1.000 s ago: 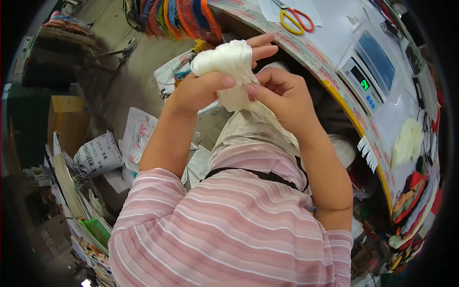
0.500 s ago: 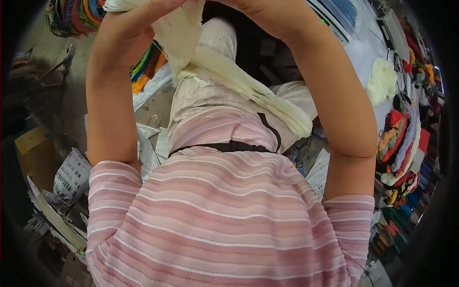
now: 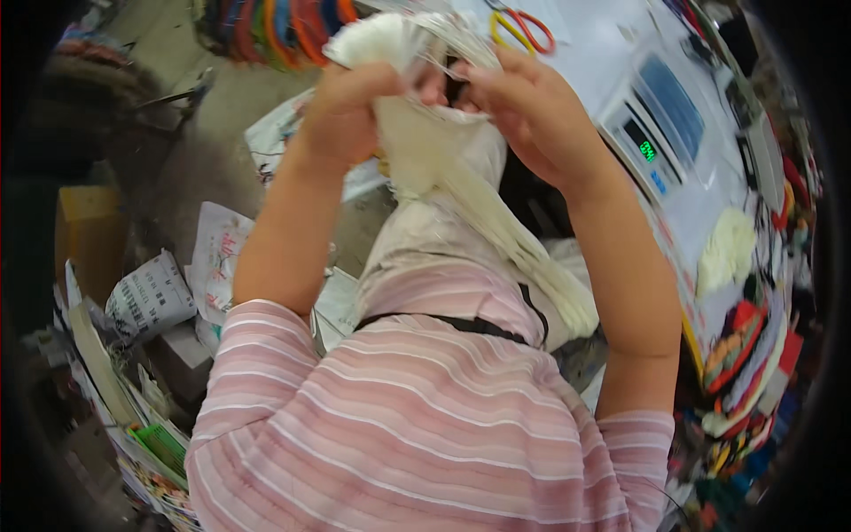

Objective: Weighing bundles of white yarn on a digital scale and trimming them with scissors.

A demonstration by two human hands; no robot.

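Note:
Above my lap, both hands are closed on a cream hank of yarn or thread (image 3: 421, 146). Its loose strands trail down across my light trousers to the right. My left hand (image 3: 355, 111) grips the hank's left edge, just under a fanned white bundle of strands (image 3: 377, 43). On the other side, my right hand (image 3: 519, 102) pinches the upper right edge, with fingertips curled inside. A dark gap shows between the two hands, with thin white strands crossing above it. Motion blurs the fingers a little.
Scissors (image 3: 536, 35) with red and yellow handles lie on the white table beyond my right hand. Right of them stands a digital scale (image 3: 647, 146), then a pale yellow yarn bunch (image 3: 727, 253). Multicoloured hanks (image 3: 275, 31) hang at the far left; a cardboard box (image 3: 89, 226) stands left.
Both hands have come lower into view with the cream hank, and the white bundle now shows fully. The whole view has shifted, bringing the scissors and more of the scale into sight.

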